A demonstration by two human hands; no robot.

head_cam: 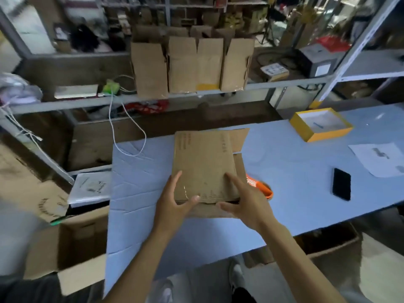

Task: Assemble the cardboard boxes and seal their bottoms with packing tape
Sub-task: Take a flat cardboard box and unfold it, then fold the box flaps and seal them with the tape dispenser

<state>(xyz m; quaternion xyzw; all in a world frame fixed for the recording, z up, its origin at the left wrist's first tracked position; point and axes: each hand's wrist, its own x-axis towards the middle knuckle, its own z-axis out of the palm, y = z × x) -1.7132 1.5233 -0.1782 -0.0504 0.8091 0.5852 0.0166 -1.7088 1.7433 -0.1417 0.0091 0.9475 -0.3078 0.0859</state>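
- Brown cardboard box, still flat, lies mid-table, near edge raised, likely to be squared up for taping.
- Left hand pinches its near-left corner, thumb on top.
- Right hand, fingers spread and loose, touches the near-right edge.
- Orange tape dispenser waits just right.

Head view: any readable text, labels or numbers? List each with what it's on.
None can be read.
Flat box: faint print along its edges, blurred.
Paper sheet: dark marks, blurred.
Papers left of the table: print too small.
Floor carton: round printed mark, blurred.
Shelf box label: too small.
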